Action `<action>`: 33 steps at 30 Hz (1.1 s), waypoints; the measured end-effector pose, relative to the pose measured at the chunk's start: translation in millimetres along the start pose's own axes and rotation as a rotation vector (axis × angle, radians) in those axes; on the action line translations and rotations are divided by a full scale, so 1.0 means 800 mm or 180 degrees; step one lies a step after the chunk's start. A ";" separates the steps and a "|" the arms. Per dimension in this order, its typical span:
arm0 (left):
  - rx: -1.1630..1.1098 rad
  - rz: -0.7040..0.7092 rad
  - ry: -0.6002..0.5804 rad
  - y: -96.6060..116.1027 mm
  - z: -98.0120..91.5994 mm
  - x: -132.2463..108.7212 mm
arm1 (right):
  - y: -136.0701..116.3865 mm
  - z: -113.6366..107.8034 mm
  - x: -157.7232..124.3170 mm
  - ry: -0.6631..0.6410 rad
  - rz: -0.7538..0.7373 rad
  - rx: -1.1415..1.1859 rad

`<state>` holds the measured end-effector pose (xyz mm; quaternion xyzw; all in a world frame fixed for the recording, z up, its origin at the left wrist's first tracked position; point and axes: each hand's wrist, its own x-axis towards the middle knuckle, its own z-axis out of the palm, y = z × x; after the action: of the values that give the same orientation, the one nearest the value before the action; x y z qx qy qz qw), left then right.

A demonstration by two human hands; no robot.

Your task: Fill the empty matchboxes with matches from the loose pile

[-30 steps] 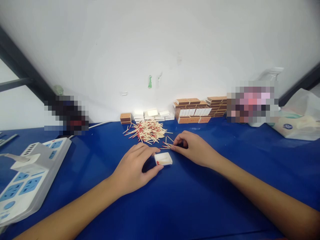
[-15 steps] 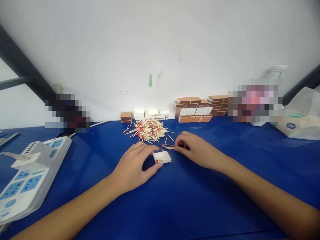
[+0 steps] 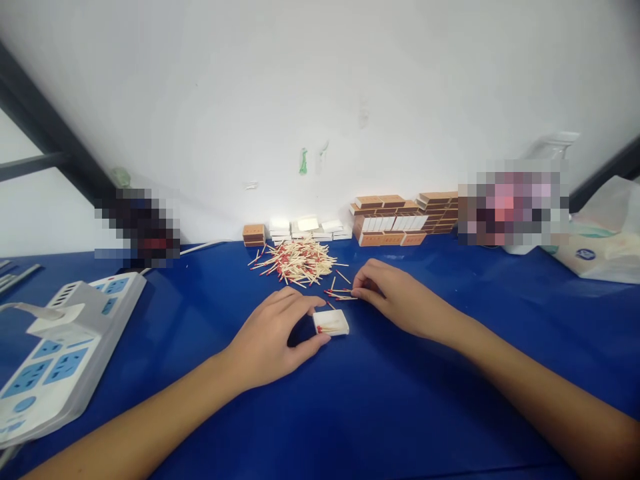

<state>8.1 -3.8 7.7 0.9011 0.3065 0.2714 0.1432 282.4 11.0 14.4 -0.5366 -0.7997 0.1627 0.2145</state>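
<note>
Red-tipped matches (image 3: pixel 300 260); white tray (image 3: pixel 334 319); blue table (image 3: pixel 380 413)

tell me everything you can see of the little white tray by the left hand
The white tray is shallow, rectangular, open-topped and looks like thin card. It lies flat on the blue table with a few matches inside, red heads toward its left end. The left hand brackets that end between thumb and forefinger; exact contact is unclear.

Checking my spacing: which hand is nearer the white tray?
Left. The left hand brackets the left end of the white tray; the right hand is off past its far right corner, by loose matches.
</note>
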 end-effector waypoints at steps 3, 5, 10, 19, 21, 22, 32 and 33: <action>-0.0022 0.0000 0.0001 0.000 0.000 -0.001 | -0.005 0.005 0.002 0.0045 -0.0129 0.0098; -0.0020 0.0003 0.0017 0.001 0.001 -0.001 | -0.008 0.010 0.002 0.0092 -0.0217 0.0169; 0.0014 0.0087 0.0031 0.002 0.000 0.001 | -0.013 0.021 0.001 0.0142 -0.0245 0.0180; -0.0027 0.0115 -0.0004 0.003 -0.001 0.001 | -0.015 0.017 0.004 -0.0012 -0.0244 0.0119; -0.0043 0.0133 -0.0001 0.004 -0.001 0.001 | -0.013 0.018 0.004 -0.0081 -0.0240 -0.0029; -0.0049 0.0137 0.0000 0.004 -0.001 0.001 | -0.012 0.019 0.004 -0.0100 -0.0223 -0.0120; 0.0129 0.0030 0.0196 -0.001 0.000 0.001 | -0.004 0.012 -0.001 0.0037 -0.0454 -0.0382; 0.0181 0.0006 0.0247 -0.002 0.001 0.001 | -0.004 0.008 -0.002 0.0094 -0.0469 -0.0322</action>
<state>7.9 -2.2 6.5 0.8938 0.3186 0.2975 0.1052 276.7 8.3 10.2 -0.4888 -0.8410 0.0979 0.2103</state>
